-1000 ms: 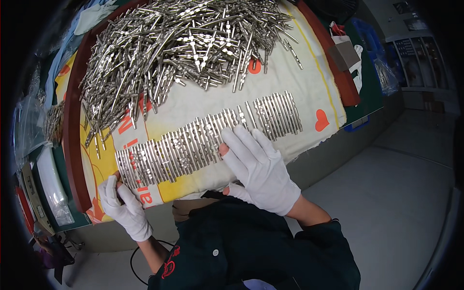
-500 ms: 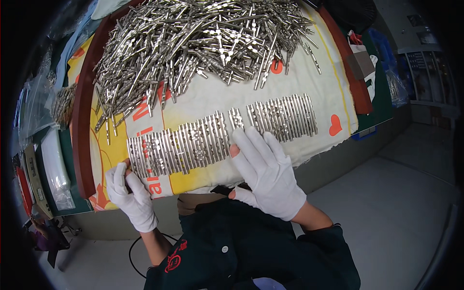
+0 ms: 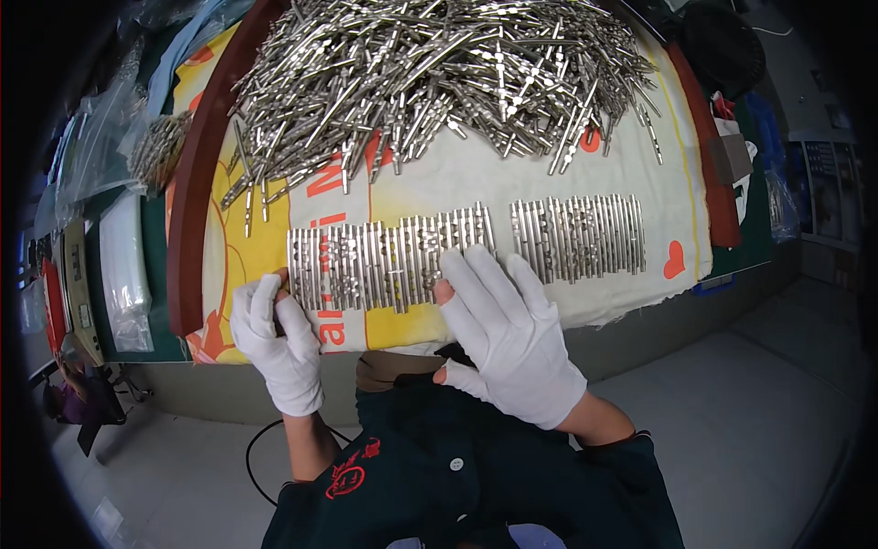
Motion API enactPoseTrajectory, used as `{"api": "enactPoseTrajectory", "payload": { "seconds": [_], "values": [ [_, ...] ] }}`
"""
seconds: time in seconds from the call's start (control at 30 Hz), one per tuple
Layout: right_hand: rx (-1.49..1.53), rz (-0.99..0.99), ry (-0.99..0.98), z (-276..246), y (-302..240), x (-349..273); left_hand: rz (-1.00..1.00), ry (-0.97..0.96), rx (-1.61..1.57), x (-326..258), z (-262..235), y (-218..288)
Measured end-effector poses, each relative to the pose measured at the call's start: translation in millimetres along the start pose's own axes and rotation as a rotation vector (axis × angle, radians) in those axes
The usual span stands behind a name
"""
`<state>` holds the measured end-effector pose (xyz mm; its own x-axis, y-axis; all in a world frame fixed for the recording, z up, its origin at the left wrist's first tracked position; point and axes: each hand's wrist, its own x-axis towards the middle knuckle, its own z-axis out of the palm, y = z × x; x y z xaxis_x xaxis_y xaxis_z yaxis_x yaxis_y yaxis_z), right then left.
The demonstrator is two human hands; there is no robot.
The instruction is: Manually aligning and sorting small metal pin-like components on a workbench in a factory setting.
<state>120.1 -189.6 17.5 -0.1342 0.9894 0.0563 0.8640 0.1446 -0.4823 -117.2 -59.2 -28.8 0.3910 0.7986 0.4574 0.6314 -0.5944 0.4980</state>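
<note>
Left white-gloved hand (image 3: 281, 346), grip unclear, apparently braces, from the left, slim silver metal rods (image 3: 366, 265) rowed on yellow-white printed cloth (image 3: 448, 183); right white-gloved hand (image 3: 509, 340), opened flat, likely steadies the row's other end.

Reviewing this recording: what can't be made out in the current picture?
Head view, lower ends of some lined-up rods: hidden by the right hand.
Head view, far side of the rod pile: cut off by the top edge.
Head view, things on the shelves: too small and dim.
</note>
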Motion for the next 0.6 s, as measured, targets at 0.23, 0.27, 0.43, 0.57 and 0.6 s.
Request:
{"api": "enactPoseTrajectory", "payload": {
  "seconds": [0.23,0.27,0.43,0.57,0.6],
  "values": [
    [-0.097,0.081,-0.04,2,6,-5,-0.034,0.015,0.044,1,2,3],
    [-0.109,0.092,-0.029,1,7,-7,-0.04,0.016,0.046,0,1,3],
    [-0.065,0.057,-0.011,-3,0,0,-0.032,0.035,0.065,0,0,3],
    [-0.009,-0.007,-0.073,7,-17,17,-0.041,0.031,0.039,1,2,6],
    [-0.007,-0.009,-0.073,8,-17,18,-0.027,0.037,0.047,0,3,5]
  ]
}}
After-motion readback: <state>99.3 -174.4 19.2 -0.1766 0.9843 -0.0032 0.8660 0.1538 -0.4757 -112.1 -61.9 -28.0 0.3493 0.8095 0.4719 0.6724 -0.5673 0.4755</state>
